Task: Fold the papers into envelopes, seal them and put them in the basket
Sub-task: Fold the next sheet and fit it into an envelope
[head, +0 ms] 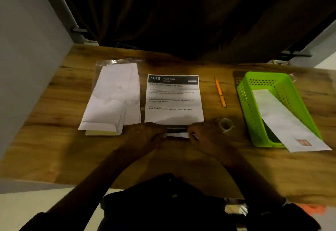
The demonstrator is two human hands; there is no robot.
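Paper (173, 101) at tabletop (54, 125) centre, near edge pinched and lifted by left hand (145, 137) and right hand (206, 136). Basket (244, 107) toward right edge, holding one envelope (280, 118) overhanging its near rim.

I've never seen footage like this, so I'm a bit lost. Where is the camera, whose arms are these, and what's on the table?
There is no machine here. One camera is worn on a person's head and looks down, so the two arms reaching in from the bottom are that person's own. The left hand and right hand pinch the near edge of a printed sheet and turn it up from the wooden table, it seems to start a fold. Left of the sheet lies a pile of white envelopes. To its right are an orange pen and a roll of tape. Far right stands a green basket with one long envelope sticking out over its near rim.
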